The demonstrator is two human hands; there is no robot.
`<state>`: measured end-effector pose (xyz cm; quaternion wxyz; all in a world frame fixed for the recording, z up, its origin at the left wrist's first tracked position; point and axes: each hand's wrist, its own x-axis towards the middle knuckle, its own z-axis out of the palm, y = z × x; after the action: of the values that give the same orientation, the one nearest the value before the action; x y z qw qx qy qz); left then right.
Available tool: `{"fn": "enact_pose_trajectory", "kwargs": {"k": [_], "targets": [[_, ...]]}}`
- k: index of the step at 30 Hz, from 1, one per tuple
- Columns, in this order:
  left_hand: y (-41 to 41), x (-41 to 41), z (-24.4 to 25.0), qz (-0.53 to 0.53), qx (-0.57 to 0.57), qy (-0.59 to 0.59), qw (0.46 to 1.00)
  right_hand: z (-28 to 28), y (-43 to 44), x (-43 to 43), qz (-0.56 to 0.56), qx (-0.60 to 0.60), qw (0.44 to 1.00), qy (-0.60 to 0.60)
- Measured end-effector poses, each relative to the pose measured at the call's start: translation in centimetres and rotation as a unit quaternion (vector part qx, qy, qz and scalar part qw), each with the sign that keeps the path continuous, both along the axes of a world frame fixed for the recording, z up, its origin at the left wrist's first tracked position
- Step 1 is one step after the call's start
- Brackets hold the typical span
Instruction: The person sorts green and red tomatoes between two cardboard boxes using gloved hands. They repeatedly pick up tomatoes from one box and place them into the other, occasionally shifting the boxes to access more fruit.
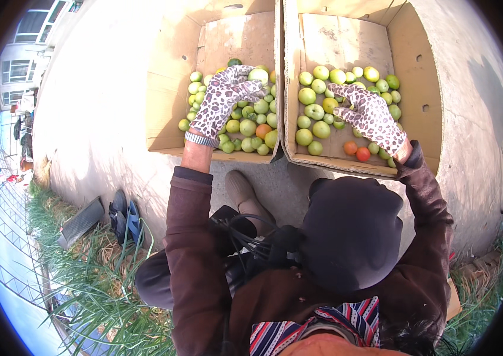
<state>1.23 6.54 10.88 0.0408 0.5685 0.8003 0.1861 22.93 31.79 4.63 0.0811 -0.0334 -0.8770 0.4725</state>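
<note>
Two cardboard boxes stand side by side, the left box (169,89) and the right box (416,89), both with mostly green tomatoes on their floors. My left hand (227,95), in a leopard-print glove, is over the left box, its thumb and fingers bent beside a large pale green tomato (258,76); whether it grips it I cannot tell. An orange tomato (263,131) lies nearer me. Over the right box is my right hand (365,111), gloved alike, thumb and fingers apart above the tomatoes, near a yellowish tomato (329,105). Two red-orange tomatoes (362,154) lie at the near edge.
Between the boxes and my body are my shoe (242,191) and my dark-clothed knee (351,231). Dark cables (251,236) hang by my lap. Blue sandals (133,221) and a grey mat-like piece (83,221) lie at the left, beside green leafy plants (100,285).
</note>
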Motion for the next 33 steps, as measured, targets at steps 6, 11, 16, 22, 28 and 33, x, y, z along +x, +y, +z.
{"fn": "enact_pose_trajectory", "kwargs": {"k": [6,11,16,22,28,33], "targets": [[1.6,6.1,1.6,0.091,0.138,-0.239,0.957,7.3,-5.9,-4.8,0.049,0.307,0.935,0.169],[1.5,7.0,1.5,0.131,0.204,-0.404,0.882,8.6,-4.1,-3.1,0.070,0.254,0.954,0.143],[-1.2,4.2,0.9,0.179,0.226,-0.486,0.825,2.6,0.8,0.1,0.025,0.106,0.994,-0.027],[-2.9,1.6,-0.7,0.263,0.214,-0.478,0.810,-4.0,2.0,1.1,0.098,0.251,0.942,-0.201],[-3.4,0.5,-3.5,0.269,0.220,-0.494,0.797,-6.3,0.6,1.6,0.180,0.332,0.903,-0.204],[-4.1,-1.0,-4.2,0.293,0.271,-0.530,0.748,-8.8,-0.1,1.9,0.240,0.445,0.859,-0.078]]}}
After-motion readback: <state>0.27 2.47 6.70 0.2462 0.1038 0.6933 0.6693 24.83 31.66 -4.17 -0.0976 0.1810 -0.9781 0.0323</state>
